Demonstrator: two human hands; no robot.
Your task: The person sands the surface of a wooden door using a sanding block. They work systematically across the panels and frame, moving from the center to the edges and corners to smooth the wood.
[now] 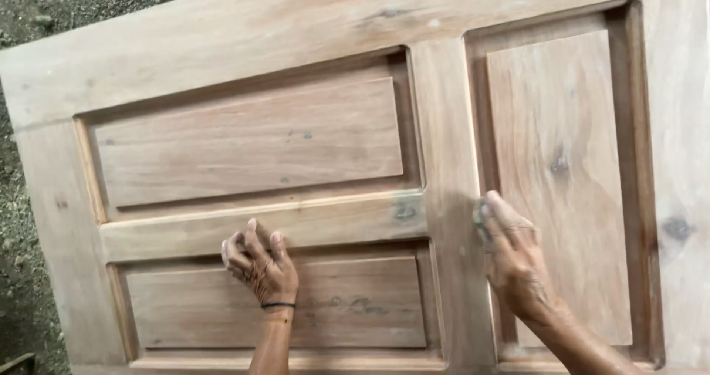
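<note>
Broadly, a bare wooden door (pixel 444 123) fills nearly the whole view, lying flat, its pale unfinished grain marked by dark knots and a few grey-green smudges. Its frame rails are flat and wide; three raised rectangular panels sit in recessed, bevelled surrounds: a wide upper panel (pixel 251 142), a lower panel (pixel 355 301) beneath it, and a tall panel (pixel 562 175) to the right. The door's right and bottom edges are cut off by the frame. At upper left and along the left side shows dirt ground (pixel 29 20), dark, gritty and strewn with small stones.

The right hand (pixel 514 260) lies over the upright rail and the left border of the tall panel, fingers pressed down on a small greyish pad (pixel 479 214), mostly hidden beneath them; its material is hard to make out. The left hand (pixel 260 265) rests on the top edge of the lower panel, fingers curled loosely against the rail above, holding nothing. A thin dark band (pixel 278 305) circles that wrist.
</note>
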